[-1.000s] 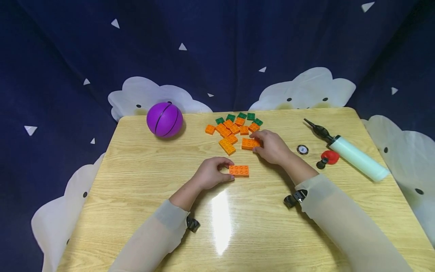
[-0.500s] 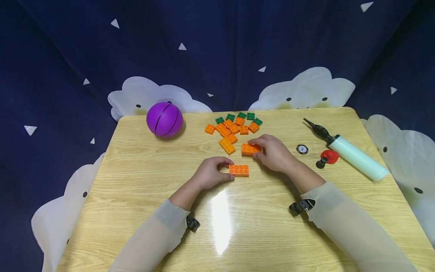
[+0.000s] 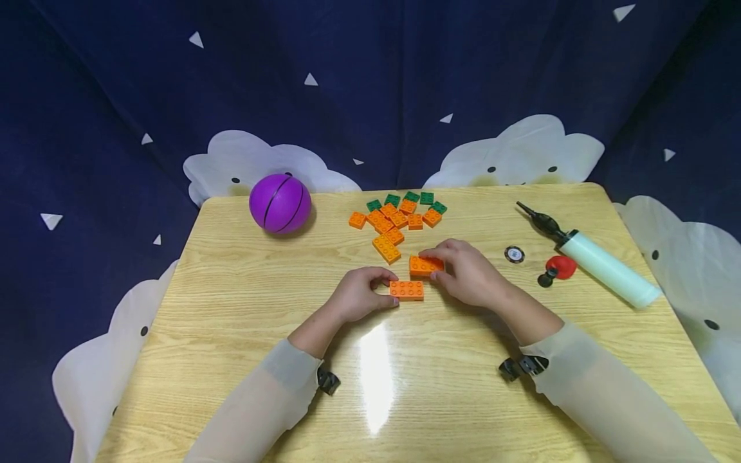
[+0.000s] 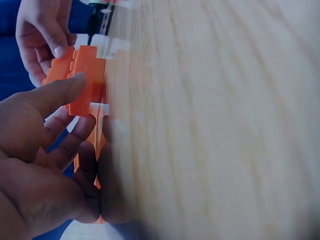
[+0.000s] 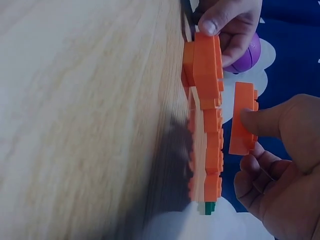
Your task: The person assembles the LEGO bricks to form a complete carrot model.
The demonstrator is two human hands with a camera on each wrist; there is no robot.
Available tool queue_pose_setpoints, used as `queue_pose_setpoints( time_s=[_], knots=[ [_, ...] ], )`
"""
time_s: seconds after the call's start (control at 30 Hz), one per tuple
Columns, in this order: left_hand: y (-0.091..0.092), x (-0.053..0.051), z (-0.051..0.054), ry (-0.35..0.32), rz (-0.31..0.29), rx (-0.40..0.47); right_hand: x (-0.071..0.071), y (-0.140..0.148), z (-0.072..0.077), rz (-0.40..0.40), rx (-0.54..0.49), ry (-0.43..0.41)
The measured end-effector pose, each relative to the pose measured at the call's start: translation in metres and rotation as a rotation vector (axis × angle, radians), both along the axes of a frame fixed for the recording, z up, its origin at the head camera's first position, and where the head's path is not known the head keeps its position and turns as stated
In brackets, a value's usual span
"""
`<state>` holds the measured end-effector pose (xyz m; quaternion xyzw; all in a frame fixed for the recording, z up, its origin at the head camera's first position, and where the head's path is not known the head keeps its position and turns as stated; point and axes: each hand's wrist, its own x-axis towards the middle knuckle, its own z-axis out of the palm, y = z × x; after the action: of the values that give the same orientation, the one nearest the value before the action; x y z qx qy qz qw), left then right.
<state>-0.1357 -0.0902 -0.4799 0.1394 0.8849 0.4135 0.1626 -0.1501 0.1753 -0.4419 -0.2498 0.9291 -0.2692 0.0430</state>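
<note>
My left hand (image 3: 360, 296) pinches the left end of an orange eight-stud brick (image 3: 408, 291) between thumb and fingers. In the right wrist view this brick (image 5: 207, 70) sits on a lower orange piece (image 5: 188, 65) that meets the table. My right hand (image 3: 467, 275) pinches a second orange brick (image 3: 421, 266) just beyond the first. Seen from the right wrist, this second brick (image 5: 242, 120) is clear of the tabletop, studs facing up, higher than the first. In the left wrist view the two bricks overlap, so I cannot tell whether they touch.
Several loose orange bricks (image 3: 382, 222) and green bricks (image 3: 427, 198) lie toward the table's back edge. A purple ball (image 3: 280, 204) stands at the back left. On the right are a poker chip (image 3: 514, 254), a red-and-black item (image 3: 560, 267) and a pale hand pump (image 3: 610, 267).
My right hand has drawn its orange brick back from the loose bricks, toward me and nearer the left hand's brick. The left hand stays in place.
</note>
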Motion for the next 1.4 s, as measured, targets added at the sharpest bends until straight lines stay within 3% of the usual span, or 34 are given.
queue_pose_setpoints(
  time_s=[0.6, 1.4],
  knots=[
    [-0.001, 0.002, 0.000, 0.006, 0.001, 0.004, 0.023, -0.005, -0.004, 0.063, 0.010, -0.014],
    [0.002, 0.001, -0.001, 0.018, 0.004, -0.017, 0.030, -0.010, -0.001, 0.102, 0.089, 0.060]
  ],
)
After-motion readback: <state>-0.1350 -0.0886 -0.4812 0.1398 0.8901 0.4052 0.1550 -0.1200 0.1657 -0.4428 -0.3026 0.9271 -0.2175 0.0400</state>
